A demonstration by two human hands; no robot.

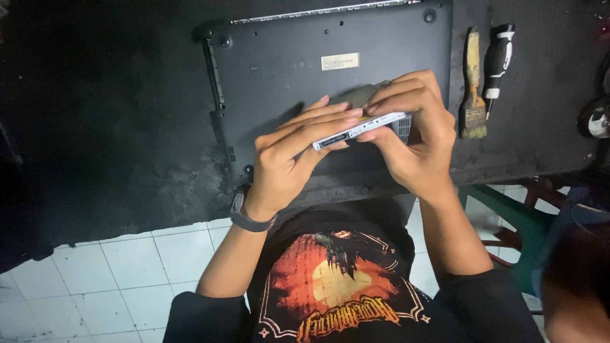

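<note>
My left hand [289, 159] and my right hand [413, 136] together hold a thin flat silver drive module [362, 129] edge-on, fingers pinched along its top and bottom. It hovers just above a dark laptop [286, 57] that lies bottom-up on the black work table [114, 127]. A pale sticker [339, 61] sits on the laptop's base. Much of the module is hidden behind my fingers. A dark band [244, 216] wraps my left wrist.
To the right of the laptop lie a worn paintbrush [473, 86] and a black-and-white screwdriver [497, 60]. A round black-and-white object [596, 117] sits at the right edge. Below are white floor tiles [127, 273] and a green chair frame [515, 216].
</note>
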